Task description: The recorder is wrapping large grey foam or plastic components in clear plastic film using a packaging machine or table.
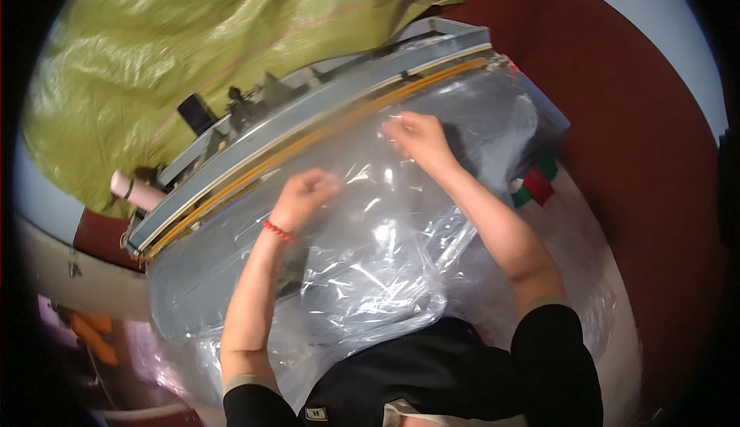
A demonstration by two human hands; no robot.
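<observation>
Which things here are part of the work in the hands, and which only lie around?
In use:
- left hand
- right hand
- clear plastic bag
- long sealing machine

Lying about:
- green woven sack
- pink roll
- orange items

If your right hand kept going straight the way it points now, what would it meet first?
Probably the long sealing bar with its yellow strip, just beyond the clear plastic sheet that the right hand pinches; depth is hard to judge.

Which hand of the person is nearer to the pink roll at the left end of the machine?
Left. The left hand rests on the clear plastic sheet, closer to the pink roll. The right hand grips the sheet further right, near the sealing bar.
</observation>
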